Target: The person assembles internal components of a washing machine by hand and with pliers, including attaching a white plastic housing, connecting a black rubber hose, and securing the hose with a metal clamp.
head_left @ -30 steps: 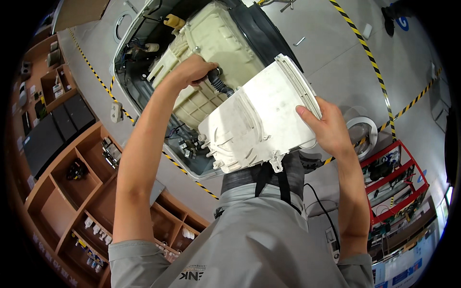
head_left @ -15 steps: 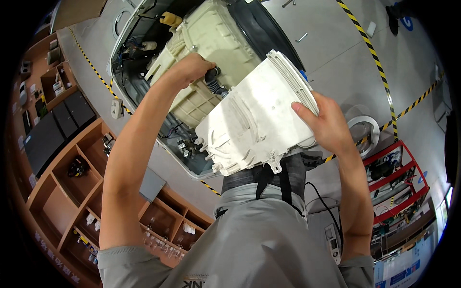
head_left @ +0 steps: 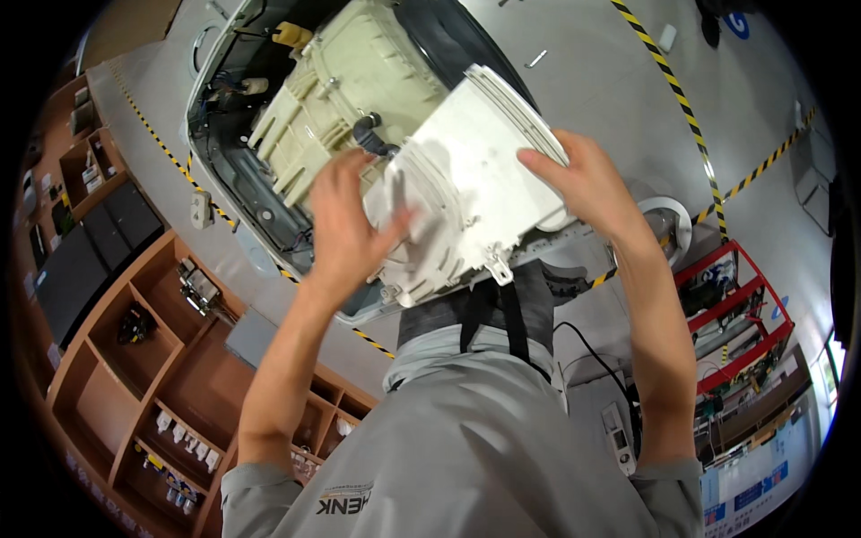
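Observation:
My right hand grips the upper right edge of a white plastic housing, thumb on its face. The housing is tilted over the open casing of an appliance with a cream plastic tub inside. My left hand, blurred, is open with spread fingers at the housing's lower left side; whether it touches is unclear. A dark ribbed hose runs from the tub toward the housing, its lower end partly hidden behind it.
Wooden compartment shelves stand at left. A red-framed tool cart and a round door ring are at right. Hazard tape lines the floor, where a small wrench lies. Another person's dark shoe is at top right.
My left hand has left the hose and come down beside the housing, fingers spreading. The housing and my right hand appear higher and farther left; the background has shifted slightly too.

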A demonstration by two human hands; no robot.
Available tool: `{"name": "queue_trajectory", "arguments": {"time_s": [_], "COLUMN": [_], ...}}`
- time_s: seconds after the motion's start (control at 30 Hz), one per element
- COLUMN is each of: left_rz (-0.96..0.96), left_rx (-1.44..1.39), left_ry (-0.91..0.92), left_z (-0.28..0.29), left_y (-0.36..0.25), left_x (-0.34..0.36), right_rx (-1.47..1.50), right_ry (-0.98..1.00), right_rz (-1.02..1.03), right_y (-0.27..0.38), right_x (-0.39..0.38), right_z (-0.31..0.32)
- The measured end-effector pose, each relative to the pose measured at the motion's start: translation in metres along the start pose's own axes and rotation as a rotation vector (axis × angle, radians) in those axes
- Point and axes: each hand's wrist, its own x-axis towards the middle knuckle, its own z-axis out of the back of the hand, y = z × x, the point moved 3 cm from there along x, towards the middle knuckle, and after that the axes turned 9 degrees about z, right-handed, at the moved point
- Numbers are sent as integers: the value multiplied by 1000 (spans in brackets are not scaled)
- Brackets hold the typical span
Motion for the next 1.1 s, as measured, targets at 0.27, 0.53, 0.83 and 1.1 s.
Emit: {"name": "queue_trajectory", "arguments": {"time_s": [0.27, 0.53, 0.83, 1.1], "left_rz": [105, -64, -14, -21], "left_rx": [176, 203, 136, 186], "left_ry": [288, 209, 153, 53], "left_z": [-37, -25, -34, -43], "left_y": [-33, -29, -24, -20], "left_x": [-64, -61, -87, -109], "right_rx": [54, 37, 113, 203], "right_ry": [62, 21, 18, 38], "right_rz": [35, -41, 23, 103], "right_y": [7, -13, -6, -21], "right_x": [20, 34, 7, -10], "right_z": [-6, -6, -6, -17]}}
